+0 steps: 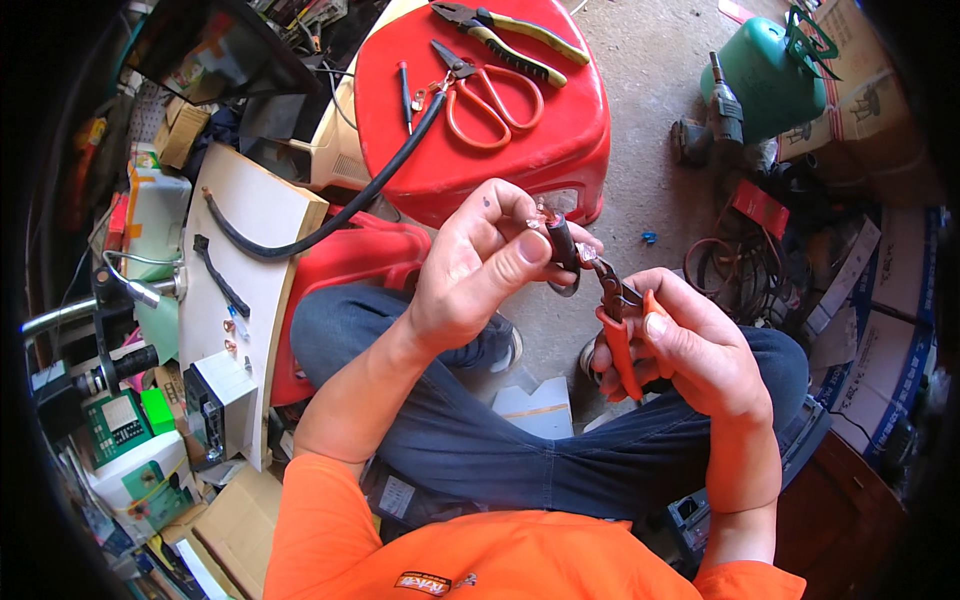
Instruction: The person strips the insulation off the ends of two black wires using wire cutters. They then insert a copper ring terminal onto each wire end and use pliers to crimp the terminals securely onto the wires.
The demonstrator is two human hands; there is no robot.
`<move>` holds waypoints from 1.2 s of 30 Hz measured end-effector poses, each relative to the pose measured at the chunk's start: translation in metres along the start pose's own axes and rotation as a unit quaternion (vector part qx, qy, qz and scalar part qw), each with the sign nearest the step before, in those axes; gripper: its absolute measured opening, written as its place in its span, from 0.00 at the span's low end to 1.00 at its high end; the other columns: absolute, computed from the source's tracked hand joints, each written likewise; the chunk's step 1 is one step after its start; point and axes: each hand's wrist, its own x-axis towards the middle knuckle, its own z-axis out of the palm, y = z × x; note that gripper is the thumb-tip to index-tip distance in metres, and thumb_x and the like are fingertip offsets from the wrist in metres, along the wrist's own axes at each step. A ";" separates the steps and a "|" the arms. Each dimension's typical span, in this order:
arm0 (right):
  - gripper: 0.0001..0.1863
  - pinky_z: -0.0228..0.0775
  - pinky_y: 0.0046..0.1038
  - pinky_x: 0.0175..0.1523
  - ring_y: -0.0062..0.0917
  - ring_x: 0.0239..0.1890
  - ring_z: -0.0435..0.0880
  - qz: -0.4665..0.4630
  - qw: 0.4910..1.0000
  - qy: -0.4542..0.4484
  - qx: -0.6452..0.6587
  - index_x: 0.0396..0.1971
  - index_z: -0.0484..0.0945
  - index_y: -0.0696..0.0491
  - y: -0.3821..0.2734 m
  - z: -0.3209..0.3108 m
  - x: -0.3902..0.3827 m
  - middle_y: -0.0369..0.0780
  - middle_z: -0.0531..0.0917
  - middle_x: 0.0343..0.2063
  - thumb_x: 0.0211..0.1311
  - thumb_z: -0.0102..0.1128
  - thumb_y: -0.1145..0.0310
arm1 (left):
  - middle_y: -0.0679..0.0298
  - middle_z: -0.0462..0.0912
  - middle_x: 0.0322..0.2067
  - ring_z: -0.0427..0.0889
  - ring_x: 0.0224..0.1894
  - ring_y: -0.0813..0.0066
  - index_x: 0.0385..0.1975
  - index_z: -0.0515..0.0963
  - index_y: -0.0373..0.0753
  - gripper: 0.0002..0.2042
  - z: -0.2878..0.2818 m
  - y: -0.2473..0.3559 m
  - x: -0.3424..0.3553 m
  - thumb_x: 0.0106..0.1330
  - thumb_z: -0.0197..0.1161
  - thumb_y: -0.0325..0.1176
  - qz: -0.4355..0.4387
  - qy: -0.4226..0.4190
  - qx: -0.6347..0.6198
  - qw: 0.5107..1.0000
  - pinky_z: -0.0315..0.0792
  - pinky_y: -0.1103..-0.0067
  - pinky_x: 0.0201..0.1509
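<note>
My left hand [480,270] holds a short dark cable [560,240] with pink and copper-coloured bits at its upper end. My right hand [680,340] is closed on red-handled pliers [615,340], whose dark jaws point up at a small shiny piece [587,254] beside the cable. On the red stool [394,160] above my hands lie yellow-black pliers [530,58], orange-handled scissors [492,112], a slim screwdriver [406,98] and the end of a long black cable [337,210].
At left, a pale board [216,310] bears small parts, among crowded electronics. A second red stool [355,260] stands below the first. At right are a green gas cylinder [760,75], a power tool [722,110], coiled leads [705,250] and cardboard boxes [850,90].
</note>
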 end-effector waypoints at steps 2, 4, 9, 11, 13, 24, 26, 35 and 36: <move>0.18 0.74 0.26 0.42 0.19 0.28 0.76 -0.007 1.000 -0.003 -0.008 0.51 0.67 0.59 0.000 0.001 0.000 0.43 0.80 0.34 0.72 0.50 0.61 | 0.42 0.79 0.48 0.79 0.54 0.51 0.43 0.66 0.39 0.09 0.000 0.000 0.001 0.75 0.50 0.37 -0.017 -0.001 -0.024 1.000 0.79 0.68 0.52; 0.18 0.73 0.26 0.43 0.18 0.29 0.76 -0.014 1.000 -0.002 -0.010 0.51 0.67 0.59 0.002 0.002 0.001 0.43 0.80 0.34 0.72 0.50 0.62 | 0.41 0.78 0.48 0.79 0.54 0.50 0.40 0.68 0.38 0.08 0.001 0.000 0.001 0.76 0.46 0.35 -0.027 0.007 -0.036 0.999 0.79 0.67 0.53; 0.18 0.72 0.24 0.43 0.18 0.33 0.76 -0.019 0.999 0.036 -0.022 0.52 0.67 0.59 0.002 0.007 -0.001 0.39 0.78 0.34 0.71 0.51 0.62 | 0.40 0.78 0.50 0.79 0.55 0.49 0.41 0.68 0.38 0.05 0.001 -0.004 0.004 0.74 0.44 0.29 -0.020 0.012 -0.072 0.997 0.78 0.65 0.55; 0.17 0.71 0.23 0.42 0.18 0.34 0.76 -0.031 0.998 0.047 -0.034 0.52 0.67 0.59 0.001 0.010 -0.004 0.38 0.78 0.35 0.71 0.52 0.63 | 0.40 0.77 0.50 0.78 0.55 0.50 0.41 0.69 0.39 0.05 0.003 -0.007 0.005 0.74 0.44 0.28 -0.017 0.011 -0.077 0.997 0.78 0.65 0.56; 0.17 0.70 0.22 0.41 0.17 0.34 0.76 -0.049 0.993 0.075 -0.076 0.52 0.67 0.59 0.002 0.012 -0.006 0.37 0.78 0.34 0.70 0.52 0.65 | 0.40 0.77 0.51 0.78 0.56 0.52 0.42 0.69 0.39 0.05 0.005 -0.008 0.007 0.73 0.45 0.26 -0.023 0.009 -0.087 0.996 0.77 0.66 0.57; 0.16 0.71 0.26 0.39 0.27 0.31 0.79 -0.163 0.897 0.178 -0.369 0.50 0.69 0.60 0.013 0.006 -0.006 0.43 0.79 0.30 0.66 0.55 0.71 | 0.46 0.79 0.49 0.80 0.53 0.66 0.41 0.69 0.36 0.03 0.021 -0.023 0.017 0.72 0.50 0.24 0.025 -0.006 0.049 0.998 0.77 0.73 0.55; 0.15 0.69 0.22 0.38 0.21 0.30 0.76 -0.155 0.926 0.166 -0.301 0.50 0.68 0.61 0.011 0.006 -0.010 0.40 0.78 0.29 0.67 0.54 0.70 | 0.46 0.80 0.49 0.80 0.52 0.68 0.40 0.70 0.35 0.03 0.021 -0.027 0.017 0.72 0.50 0.25 0.022 -0.010 0.070 0.997 0.77 0.74 0.54; 0.16 0.67 0.19 0.39 0.16 0.33 0.73 -0.099 0.949 0.155 -0.256 0.49 0.68 0.61 0.005 0.004 -0.008 0.37 0.78 0.32 0.70 0.53 0.65 | 0.42 0.76 0.54 0.75 0.58 0.65 0.38 0.69 0.34 0.04 0.025 -0.027 0.017 0.72 0.48 0.26 -0.001 -0.013 -0.005 1.000 0.70 0.70 0.62; 0.16 0.67 0.19 0.39 0.16 0.33 0.74 -0.097 0.953 0.154 -0.241 0.49 0.68 0.61 0.005 0.005 -0.008 0.37 0.78 0.32 0.70 0.53 0.65 | 0.42 0.75 0.54 0.74 0.59 0.65 0.38 0.69 0.34 0.03 0.024 -0.028 0.017 0.72 0.47 0.26 -0.002 -0.020 0.003 1.000 0.69 0.70 0.63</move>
